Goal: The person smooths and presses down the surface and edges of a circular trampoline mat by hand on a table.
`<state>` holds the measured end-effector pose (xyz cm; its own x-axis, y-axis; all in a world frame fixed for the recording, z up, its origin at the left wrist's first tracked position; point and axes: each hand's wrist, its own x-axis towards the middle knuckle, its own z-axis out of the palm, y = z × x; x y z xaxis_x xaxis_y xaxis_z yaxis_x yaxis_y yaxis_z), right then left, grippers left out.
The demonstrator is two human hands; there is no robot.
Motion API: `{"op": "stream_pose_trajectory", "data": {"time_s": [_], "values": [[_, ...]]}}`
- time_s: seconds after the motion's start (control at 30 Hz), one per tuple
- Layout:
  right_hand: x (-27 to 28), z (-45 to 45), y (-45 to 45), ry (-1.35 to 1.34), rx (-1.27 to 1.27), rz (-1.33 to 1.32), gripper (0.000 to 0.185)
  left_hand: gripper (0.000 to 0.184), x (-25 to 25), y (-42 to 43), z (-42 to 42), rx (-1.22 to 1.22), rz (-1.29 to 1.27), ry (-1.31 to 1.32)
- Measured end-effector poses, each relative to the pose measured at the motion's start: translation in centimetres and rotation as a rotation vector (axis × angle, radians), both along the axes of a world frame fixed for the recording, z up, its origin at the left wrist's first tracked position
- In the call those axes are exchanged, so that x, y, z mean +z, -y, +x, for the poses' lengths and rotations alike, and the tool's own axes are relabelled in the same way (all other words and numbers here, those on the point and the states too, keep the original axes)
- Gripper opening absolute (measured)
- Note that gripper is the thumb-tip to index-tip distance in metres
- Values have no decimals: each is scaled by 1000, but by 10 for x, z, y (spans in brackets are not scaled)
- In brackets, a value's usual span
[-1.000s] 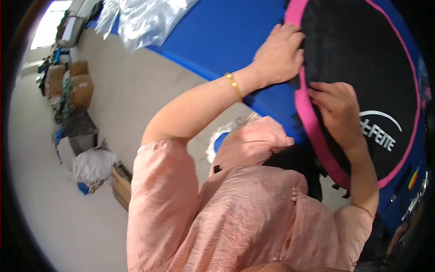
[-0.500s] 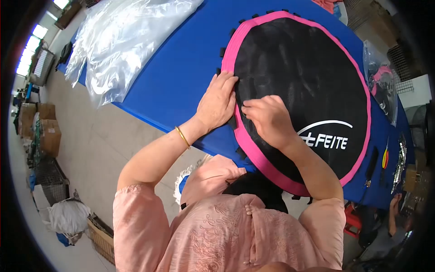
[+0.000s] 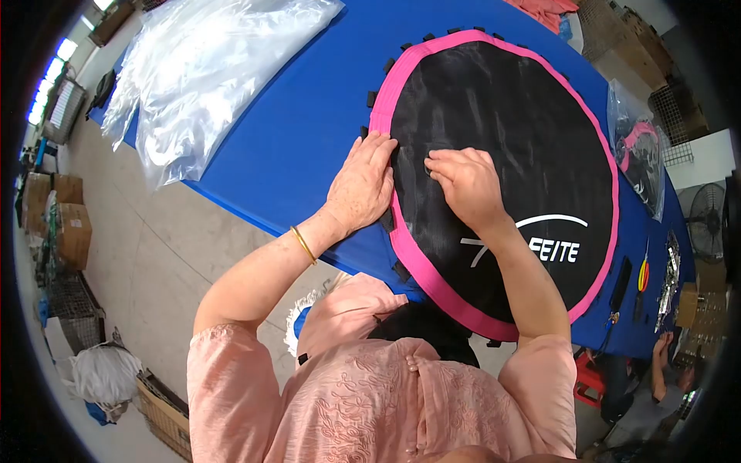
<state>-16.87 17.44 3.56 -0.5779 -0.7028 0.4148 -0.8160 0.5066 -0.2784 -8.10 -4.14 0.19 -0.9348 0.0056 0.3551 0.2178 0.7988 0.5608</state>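
A round black mat [image 3: 494, 131] with a pink border and white "FEITE" lettering lies on the blue table; it looks like a trampoline mat. Small black tabs stick out around its rim. My left hand [image 3: 361, 181] rests flat on the pink border at the mat's left side, fingers stretched out and lying together. Over the black fabric, a little to the right of it, my right hand [image 3: 467, 185] is closed in a pinch. A small dark bit shows at its fingertips, too small to name.
Clear plastic bags [image 3: 208, 85] are piled on the blue table [image 3: 309, 100] at the upper left. Right of the mat lie a bagged pink-and-black item [image 3: 639, 147], a red-and-yellow-handled tool [image 3: 643, 275] and a black strip [image 3: 620, 284]. Another person's arm [image 3: 658, 366] shows at lower right.
My right hand has moved away from the pink border, further in over the black fabric, still pinched. My left hand stays on the border. The whole view has shifted slightly.
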Motion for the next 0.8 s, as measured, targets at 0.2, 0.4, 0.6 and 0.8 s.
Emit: {"op": "stream_pose_trajectory", "data": {"time_s": [0.2, 0.4, 0.6, 0.8], "values": [[0, 3, -3, 39, 37, 2, 19, 46, 0, 1, 0, 5, 0, 3], [1, 13, -22, 26, 9, 1, 19, 45, 0, 0, 0, -3, 4, -14], [-5, -21, -28, 1, -110, -12, 19, 44, 2, -1, 1, 6, -1, -15], [3, 5, -35, 14, -33, 23, 17, 43, 1, 0, 1, 13, -18, -22]]}}
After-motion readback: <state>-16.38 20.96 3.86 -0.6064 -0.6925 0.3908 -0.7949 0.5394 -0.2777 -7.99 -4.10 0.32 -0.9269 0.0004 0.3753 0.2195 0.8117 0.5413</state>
